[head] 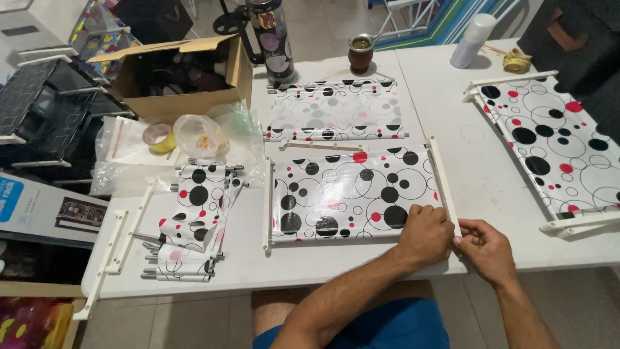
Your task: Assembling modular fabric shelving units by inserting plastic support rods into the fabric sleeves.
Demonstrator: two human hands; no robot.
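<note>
A glossy white panel (345,194) printed with black and red circles lies flat on the white table (478,161) in front of me. Its left edge sits in a white plastic rail (266,203); another white rail (443,181) runs along its right edge. My left hand (426,234) presses on the panel's near right corner, fingers curled against that rail. Just right of it, my right hand (483,249) pinches the rail's near end.
A second patterned panel (336,110) lies behind, a third framed one (558,145) at the right. Rolled patterned sheets with metal rods (194,220) and loose white rails (123,242) lie left. A cardboard box (184,71), tape roll (158,137), bottle (274,39), cup (360,52) and white can (473,40) stand behind.
</note>
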